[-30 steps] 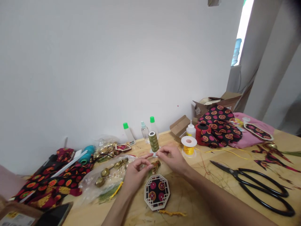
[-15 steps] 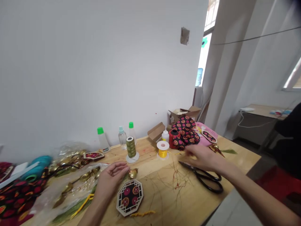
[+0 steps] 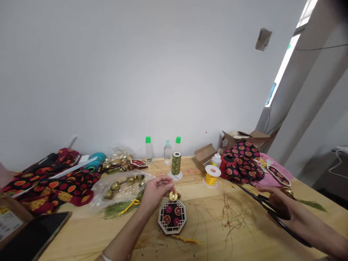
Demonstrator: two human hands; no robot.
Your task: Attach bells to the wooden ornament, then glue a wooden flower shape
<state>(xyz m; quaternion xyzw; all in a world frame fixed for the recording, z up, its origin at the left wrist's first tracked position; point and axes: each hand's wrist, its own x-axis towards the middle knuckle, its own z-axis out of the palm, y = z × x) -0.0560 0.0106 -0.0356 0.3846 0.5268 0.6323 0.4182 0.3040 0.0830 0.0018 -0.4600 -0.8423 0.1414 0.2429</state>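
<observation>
- Two hands of mine show. My left hand (image 3: 155, 191) pinches one small round gold bell (image 3: 173, 196) between thumb and fingertips, at the far edge of one octagonal wooden frame with black-and-pink fabric (image 3: 172, 216) lying on the pale wooden table (image 3: 89, 235). I cannot tell whether bell and frame touch.
- One pair of long black scissors (image 3: 252, 195) is off to the right, with my right hand (image 3: 285, 210) wrapped around its handles.
- Two white bottles with green caps (image 3: 148, 149) stand by the wall, with one clear bottle (image 3: 168, 153) between them.
- One olive-green thread cone (image 3: 176, 164) and one yellow cord spool (image 3: 211, 176) stand beyond the frame.
- The scissor handles are mostly hidden under my fingers.
- The brass bells (image 3: 115, 186) in the clear plastic bag (image 3: 103, 183) are too jumbled to count.
</observation>
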